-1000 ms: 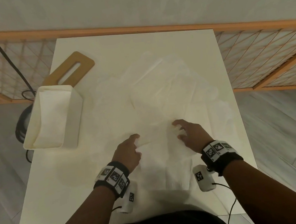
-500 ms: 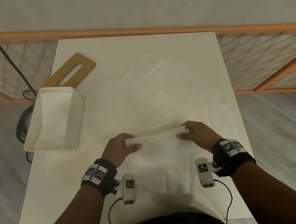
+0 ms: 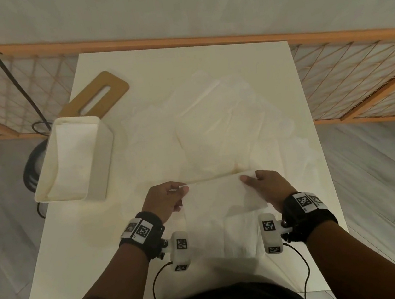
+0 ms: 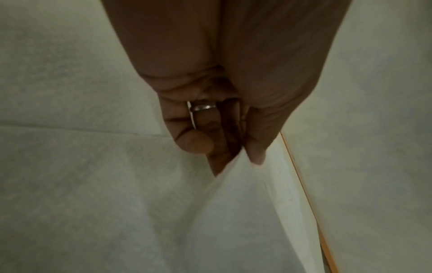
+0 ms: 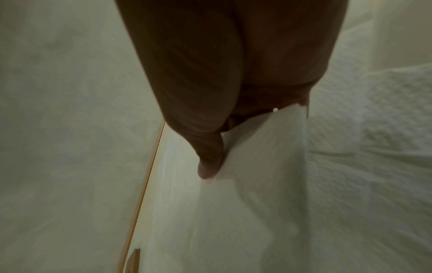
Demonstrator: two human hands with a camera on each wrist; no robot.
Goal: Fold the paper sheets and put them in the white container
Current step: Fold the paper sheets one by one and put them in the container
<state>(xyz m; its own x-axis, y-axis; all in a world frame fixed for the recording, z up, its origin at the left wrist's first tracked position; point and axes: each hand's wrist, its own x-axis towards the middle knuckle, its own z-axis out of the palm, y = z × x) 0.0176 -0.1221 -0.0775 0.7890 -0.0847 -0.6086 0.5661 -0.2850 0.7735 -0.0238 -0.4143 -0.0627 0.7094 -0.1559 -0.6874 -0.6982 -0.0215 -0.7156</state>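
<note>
A thin white paper sheet [image 3: 219,196] is hanging between the left hand [image 3: 164,200] and right hand [image 3: 269,187], each pinching an upper corner. More crumpled white sheets [image 3: 219,131] are lying flat beyond the hands. The white container [image 3: 74,156], an open bin, is sitting beyond the left hand.

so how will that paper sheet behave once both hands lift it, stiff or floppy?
Probably floppy: the paper sheet, pinched at its far corners by the left hand and right hand, already bends back from the table. Likely very light, since fingertip pinches raise it. It looks thin, so it may crease easily.
</note>
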